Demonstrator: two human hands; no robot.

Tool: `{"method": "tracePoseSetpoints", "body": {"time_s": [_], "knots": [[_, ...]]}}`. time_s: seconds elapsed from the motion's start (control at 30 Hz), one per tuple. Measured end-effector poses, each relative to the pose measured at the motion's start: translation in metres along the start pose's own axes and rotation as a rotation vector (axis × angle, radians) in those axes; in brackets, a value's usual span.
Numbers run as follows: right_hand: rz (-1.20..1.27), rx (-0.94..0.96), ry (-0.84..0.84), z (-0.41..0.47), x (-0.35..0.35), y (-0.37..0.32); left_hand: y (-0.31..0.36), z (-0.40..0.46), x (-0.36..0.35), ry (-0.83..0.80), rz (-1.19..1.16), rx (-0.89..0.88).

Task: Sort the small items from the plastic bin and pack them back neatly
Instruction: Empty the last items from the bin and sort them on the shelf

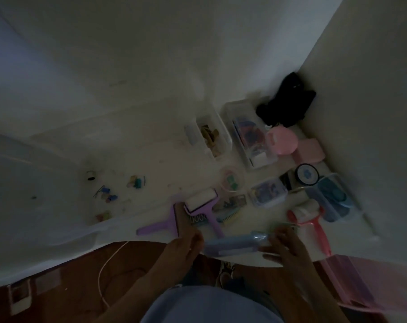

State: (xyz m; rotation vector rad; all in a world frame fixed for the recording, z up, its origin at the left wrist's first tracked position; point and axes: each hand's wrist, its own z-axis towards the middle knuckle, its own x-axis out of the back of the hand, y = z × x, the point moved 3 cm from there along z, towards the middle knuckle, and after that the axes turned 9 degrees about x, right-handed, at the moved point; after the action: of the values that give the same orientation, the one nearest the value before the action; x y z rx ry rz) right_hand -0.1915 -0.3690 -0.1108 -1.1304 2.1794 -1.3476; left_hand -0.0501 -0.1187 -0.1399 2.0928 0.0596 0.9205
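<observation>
A long blue roll (235,244) in clear wrap is held over the near edge of the white table (132,141) — at about 6 o'clock in the dim, blurry view. Its left end is gripped by the left hand (186,241), and its right end by the right hand (284,245). A purple lint roller (201,203) lies just past the left hand, at 12 o'clock from it. Two clear bins (249,134) are seen at 1 o'clock — small things are kept inside.

clear glossy plastic bins (249,134), matt white table (151,141), black cloth (286,103)
</observation>
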Motion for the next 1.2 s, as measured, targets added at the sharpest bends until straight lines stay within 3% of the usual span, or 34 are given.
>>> {"method": "tracePoseSetpoints", "body": {"time_s": [0.33, 0.47, 0.7, 0.83, 0.97, 1.13, 1.2], "knots": [[-0.274, -0.091, -0.021, 0.052, -0.003, 0.061, -0.036, 0.021, -0.073, -0.128, -0.324, 0.578], [-0.454, -0.023, -0.081, 0.066, -0.006, 0.06, -0.096, 0.033, -0.115, -0.094, -0.586, 0.753], [-0.464, 0.071, -0.057, 0.085, -0.011, 0.045, -0.025, 0.033, -0.08, 0.03, -0.752, 0.743], [-0.39, 0.14, -0.047, 0.088, -0.011, 0.034, -0.016, 0.035, -0.085, 0.003, -0.719, 0.675], [-0.398, 0.19, -0.036, 0.084, -0.013, 0.033, -0.02, 0.04, -0.105, -0.037, -0.725, 0.726], [-0.536, 0.283, 0.194, 0.061, -0.005, 0.041, 0.005, 0.044, -0.102, -0.062, -0.718, 0.704], [-0.57, 0.214, 0.207, 0.05, -0.005, 0.057, 0.008, 0.046, -0.102, -0.048, -0.663, 0.667]]}}
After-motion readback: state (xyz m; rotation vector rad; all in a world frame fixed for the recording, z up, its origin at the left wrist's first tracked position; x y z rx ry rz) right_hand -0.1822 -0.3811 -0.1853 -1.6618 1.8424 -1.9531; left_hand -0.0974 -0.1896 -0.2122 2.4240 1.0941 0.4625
